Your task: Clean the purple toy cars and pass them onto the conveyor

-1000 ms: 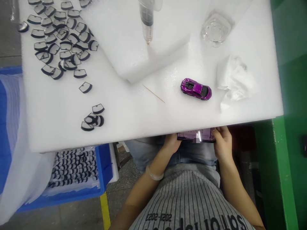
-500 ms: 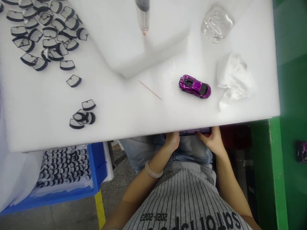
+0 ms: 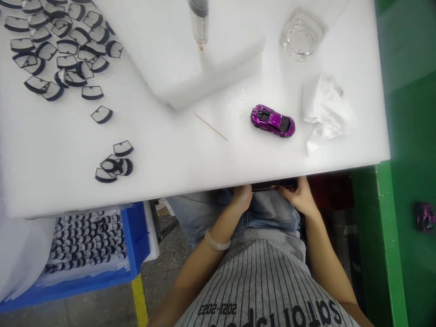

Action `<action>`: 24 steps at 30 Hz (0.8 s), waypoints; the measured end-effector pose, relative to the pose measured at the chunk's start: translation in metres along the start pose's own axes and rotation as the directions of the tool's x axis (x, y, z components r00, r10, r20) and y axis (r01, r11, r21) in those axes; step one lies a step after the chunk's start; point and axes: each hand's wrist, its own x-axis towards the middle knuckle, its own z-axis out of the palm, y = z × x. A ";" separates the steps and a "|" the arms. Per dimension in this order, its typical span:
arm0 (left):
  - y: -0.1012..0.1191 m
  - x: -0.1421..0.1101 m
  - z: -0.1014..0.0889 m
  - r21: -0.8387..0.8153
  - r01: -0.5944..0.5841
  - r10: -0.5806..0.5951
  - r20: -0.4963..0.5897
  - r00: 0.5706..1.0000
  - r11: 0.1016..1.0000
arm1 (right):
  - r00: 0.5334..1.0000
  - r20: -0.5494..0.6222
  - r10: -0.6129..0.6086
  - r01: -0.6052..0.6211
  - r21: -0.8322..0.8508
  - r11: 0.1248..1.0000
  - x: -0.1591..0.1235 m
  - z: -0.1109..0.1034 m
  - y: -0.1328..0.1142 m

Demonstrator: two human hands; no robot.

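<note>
Below the table's front edge, my left hand (image 3: 242, 198) and my right hand (image 3: 300, 196) are closed around the two ends of a phone (image 3: 267, 186), held sideways over my lap. The tabletop hides the phone's far part and some of my fingers. On the white foam surface (image 3: 177, 154) above my hands rests a purple toy car (image 3: 273, 121). A thin wooden stick (image 3: 210, 126) lies to its left, and a crumpled white tissue (image 3: 325, 111) is on its right. Neither hand touches these.
Loose clear, black-edged toy windows (image 3: 64, 50) lie at the left. A syringe-like tube (image 3: 199, 22) and a glass dish (image 3: 301, 36) stand at the back. A blue crate (image 3: 136, 240) holds rows of small parts. Another purple toy car (image 3: 425, 217) is on the green surface at right.
The view has shifted a little, so the tabletop objects appear slightly further left. The visible strip of phone screen has turned from light purple to dark. My hands keep their grip.
</note>
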 end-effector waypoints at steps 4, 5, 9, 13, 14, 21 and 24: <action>0.004 -0.002 -0.001 0.036 -0.019 0.021 -0.050 0.999 0.999 | 1.000 0.010 0.026 -0.027 0.047 0.999 0.000 0.004 -0.002; 0.004 -0.002 0.000 0.038 -0.018 0.020 -0.054 0.998 0.999 | 1.000 0.004 0.023 -0.024 0.041 0.999 0.000 0.005 -0.003; 0.005 0.000 0.000 0.033 -0.006 0.008 -0.067 0.998 0.999 | 0.999 -0.030 -0.032 0.030 -0.056 0.998 0.001 0.007 -0.003; 0.006 0.001 -0.002 0.026 0.000 0.001 -0.052 0.999 1.000 | 0.999 -0.011 0.037 -0.035 0.124 0.992 0.000 0.004 0.001; 0.007 0.001 -0.003 0.027 0.005 -0.003 -0.047 0.999 1.000 | 0.998 -0.006 0.055 -0.053 0.159 0.986 0.000 0.003 0.002; 0.010 0.000 -0.004 0.048 0.022 -0.020 -0.050 0.999 0.999 | 0.997 -0.050 0.059 -0.057 0.043 0.997 0.000 0.005 0.005; 0.010 0.000 -0.004 0.063 0.022 -0.019 -0.051 0.999 0.998 | 0.999 -0.048 0.016 -0.017 -0.023 1.000 0.001 0.008 -0.001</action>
